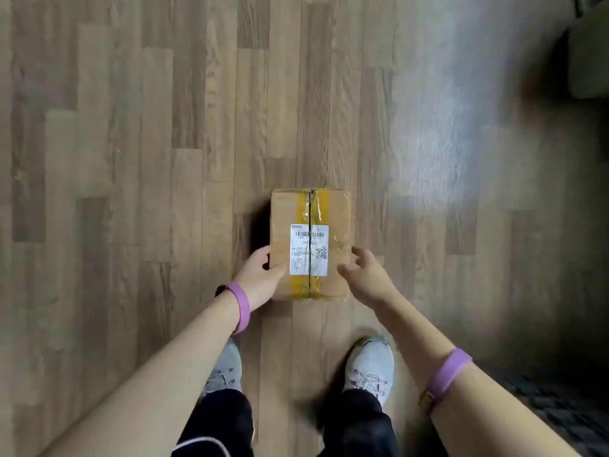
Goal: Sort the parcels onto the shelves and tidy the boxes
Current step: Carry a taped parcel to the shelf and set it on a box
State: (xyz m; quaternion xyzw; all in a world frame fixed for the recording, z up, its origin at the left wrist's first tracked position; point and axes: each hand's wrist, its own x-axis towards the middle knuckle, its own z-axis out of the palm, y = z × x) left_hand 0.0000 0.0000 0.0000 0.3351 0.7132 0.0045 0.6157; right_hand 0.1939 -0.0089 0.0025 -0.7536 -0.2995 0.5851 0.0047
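Observation:
A brown cardboard parcel (336, 225) with yellow tape along its seam and a white shipping label sits over the wooden floor in front of my feet. My left hand (260, 278) grips its left near edge, thumb on top and fingers curled round the side. My right hand (364, 275) hovers at the parcel's right near corner with fingers spread and relaxed, just beside the box; whether it touches the box I cannot tell.
Wood-plank floor (131, 159) spreads all around. A dark green object (590, 51) stands at the top right corner. A dark patterned mat (560, 410) lies at the lower right. My two grey shoes (372, 367) stand just behind the parcel.

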